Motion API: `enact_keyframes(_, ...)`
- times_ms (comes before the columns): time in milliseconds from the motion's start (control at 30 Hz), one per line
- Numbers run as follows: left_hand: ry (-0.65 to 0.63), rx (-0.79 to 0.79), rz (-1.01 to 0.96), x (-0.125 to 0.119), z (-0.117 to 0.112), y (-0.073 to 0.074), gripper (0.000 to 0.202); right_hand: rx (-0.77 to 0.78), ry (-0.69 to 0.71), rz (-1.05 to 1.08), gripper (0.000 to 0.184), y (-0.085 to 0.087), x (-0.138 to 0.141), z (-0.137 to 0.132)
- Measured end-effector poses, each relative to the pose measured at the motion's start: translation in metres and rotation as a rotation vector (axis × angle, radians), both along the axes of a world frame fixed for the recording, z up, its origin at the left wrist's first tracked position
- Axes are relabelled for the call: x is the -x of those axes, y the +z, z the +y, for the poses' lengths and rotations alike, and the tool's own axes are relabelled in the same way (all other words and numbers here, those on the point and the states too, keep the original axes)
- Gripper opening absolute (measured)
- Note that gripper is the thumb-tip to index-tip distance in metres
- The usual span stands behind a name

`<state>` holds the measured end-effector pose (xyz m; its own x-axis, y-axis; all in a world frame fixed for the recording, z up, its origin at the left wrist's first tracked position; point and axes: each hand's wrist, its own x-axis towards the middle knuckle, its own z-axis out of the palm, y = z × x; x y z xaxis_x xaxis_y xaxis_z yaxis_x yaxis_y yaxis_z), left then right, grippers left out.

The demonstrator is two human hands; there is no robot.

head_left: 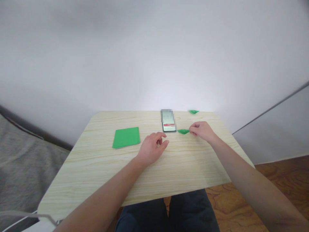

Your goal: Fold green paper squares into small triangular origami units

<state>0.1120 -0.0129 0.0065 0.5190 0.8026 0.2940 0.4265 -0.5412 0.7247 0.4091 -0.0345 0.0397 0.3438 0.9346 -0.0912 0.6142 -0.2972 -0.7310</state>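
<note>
My right hand [201, 130] pinches one tip of a small green folded paper boat [183, 131] between thumb and fingers, low over the table. My left hand [154, 145] rests near the middle of the table, thumb and fingers apart, holding nothing. Just left of it lies a stack of green paper sheets [126, 137]. Beyond my hands is a phone [168, 122] with a lit, partly blurred screen. A second green folded paper boat [193, 111] sits by the table's far edge, beyond my right hand.
The pale wood-grain table [96, 167] meets a white wall [149, 64] at its far side. A grey cloth surface [26, 164] lies to the left. A pale bent bar or cable [29, 214] shows at the lower left. My legs are under the near edge.
</note>
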Motion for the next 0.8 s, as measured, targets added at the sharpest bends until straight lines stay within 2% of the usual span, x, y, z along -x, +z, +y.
enact_keyframes(167,-0.002,-0.022,0.042,0.0,0.001,-0.001,0.02,-0.046,-0.15,0.049,0.007,0.0,-0.057,0.036)
enact_keyframes(333,0.008,-0.017,0.068,-0.001,0.001,-0.002,0.018,-0.047,-0.244,0.079,0.008,-0.008,-0.091,0.062)
enact_keyframes(567,0.005,-0.024,0.076,-0.001,0.002,-0.002,0.017,-0.039,-0.244,0.123,0.018,-0.017,-0.116,0.081)
enact_keyframes(800,0.009,-0.026,0.064,-0.001,0.002,-0.002,0.018,-0.034,-0.243,0.134,0.018,-0.019,-0.122,0.087)
